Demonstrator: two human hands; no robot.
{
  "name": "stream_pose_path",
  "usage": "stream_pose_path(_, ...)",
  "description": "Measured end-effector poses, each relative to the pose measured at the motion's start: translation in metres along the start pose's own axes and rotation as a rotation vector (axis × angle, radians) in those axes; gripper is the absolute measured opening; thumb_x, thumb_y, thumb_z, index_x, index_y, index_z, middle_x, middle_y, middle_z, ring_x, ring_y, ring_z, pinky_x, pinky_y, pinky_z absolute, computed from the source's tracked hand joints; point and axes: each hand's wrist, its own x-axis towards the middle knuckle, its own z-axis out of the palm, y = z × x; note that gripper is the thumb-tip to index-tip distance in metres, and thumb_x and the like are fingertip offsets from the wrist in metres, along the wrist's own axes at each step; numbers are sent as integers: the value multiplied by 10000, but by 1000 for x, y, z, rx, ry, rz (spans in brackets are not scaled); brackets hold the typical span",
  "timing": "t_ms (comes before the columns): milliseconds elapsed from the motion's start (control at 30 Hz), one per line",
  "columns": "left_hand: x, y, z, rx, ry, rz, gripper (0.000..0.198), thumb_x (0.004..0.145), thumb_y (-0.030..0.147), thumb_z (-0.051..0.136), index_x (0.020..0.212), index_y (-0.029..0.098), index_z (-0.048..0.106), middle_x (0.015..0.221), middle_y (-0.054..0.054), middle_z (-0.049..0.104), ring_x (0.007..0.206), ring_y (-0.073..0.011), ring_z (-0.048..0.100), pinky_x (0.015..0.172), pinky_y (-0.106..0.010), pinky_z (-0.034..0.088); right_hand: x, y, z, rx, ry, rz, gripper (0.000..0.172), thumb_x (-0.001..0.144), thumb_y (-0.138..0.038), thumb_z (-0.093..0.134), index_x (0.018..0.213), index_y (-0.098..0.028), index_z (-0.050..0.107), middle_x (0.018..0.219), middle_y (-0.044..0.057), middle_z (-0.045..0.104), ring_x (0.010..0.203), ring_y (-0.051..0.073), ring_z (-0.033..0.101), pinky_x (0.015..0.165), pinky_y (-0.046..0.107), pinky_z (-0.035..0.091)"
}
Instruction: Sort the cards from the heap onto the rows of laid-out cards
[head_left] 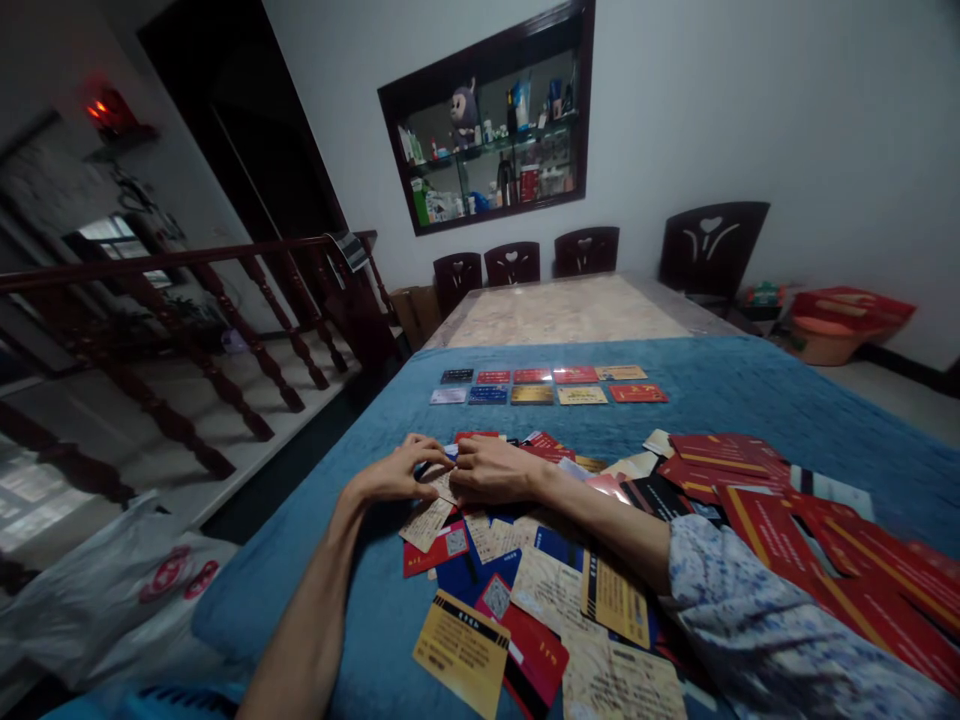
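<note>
Both hands meet over a loose heap of cards on a blue cloth. My left hand (401,470) has its fingers bent and its thumb beneath, closed at the left edge of a small beige card (442,484). Opposite it, my right hand (491,470) curls its fingers down on the same card's right side; its fingertips are partly hidden. Just below lie another beige card (426,525) and a red card (429,556). Nearer me, a yellow card (463,655) and a red card with a black stripe (536,655) overlap others. My right forearm hides part of the heap.
Beyond my hands, cards lie in two rows, including a gold card (532,395) and a blue card (488,395). Red card sleeves (780,540) pile up at the right. Chairs (512,264) stand past the table's far end; a wooden railing (247,320) runs along the left.
</note>
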Motion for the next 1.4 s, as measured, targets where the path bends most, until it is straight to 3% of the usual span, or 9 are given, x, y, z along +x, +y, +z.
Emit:
stream_pose_path(233,-1,-13,-5,-118,7,28,366,796,455,735,1125,296,744,1279,-29,653,1321,-251,396,1164,-389,285,-3,-4,0,-89,113,-12,359,1038,-285,385,836,-168,657,787,73,669,805,190,506,766,323,384)
stream_pose_path(433,2,-30,-4,-228,59,49,349,801,464,728,1086,267,773,1219,-40,713,1315,-264,437,1203,-440,204,-6,-2,6,-186,347,-10,313,1030,-189,405,801,-169,618,700,36,623,736,171,474,727,314,351)
stream_pose_path(667,4,-25,-3,-233,230,38,187,769,295,710,911,213,801,1037,-66,747,1175,-262,544,1096,-397,378,-13,7,22,-104,533,319,235,972,-193,493,794,-175,646,702,51,622,748,183,471,688,304,343)
stream_pose_path(833,3,-13,-2,-228,315,-6,197,751,264,658,872,181,790,947,-55,743,982,-228,632,962,-347,471,-14,7,25,-3,505,479,167,919,-164,537,862,-172,693,748,69,676,775,196,513,704,303,388)
stream_pose_path(1133,8,-9,5,-243,427,-64,242,721,227,619,886,178,788,935,-47,762,931,-218,669,924,-332,507,-16,1,12,97,343,684,168,930,-195,524,962,-157,685,832,78,656,808,187,565,718,275,407)
stream_pose_path(1267,13,-11,11,-228,474,-34,283,711,183,588,921,182,778,938,-44,759,922,-206,673,927,-331,509,-14,-1,11,100,322,726,219,973,-232,493,1100,-172,661,883,80,664,825,186,579,732,271,404)
stream_pose_path(1400,17,-11,16,-250,527,-34,347,723,209,591,1045,180,716,892,-34,745,838,-194,676,808,-300,526,-11,0,13,71,281,701,220,973,-202,493,1133,-190,643,911,84,693,885,202,573,745,282,401)
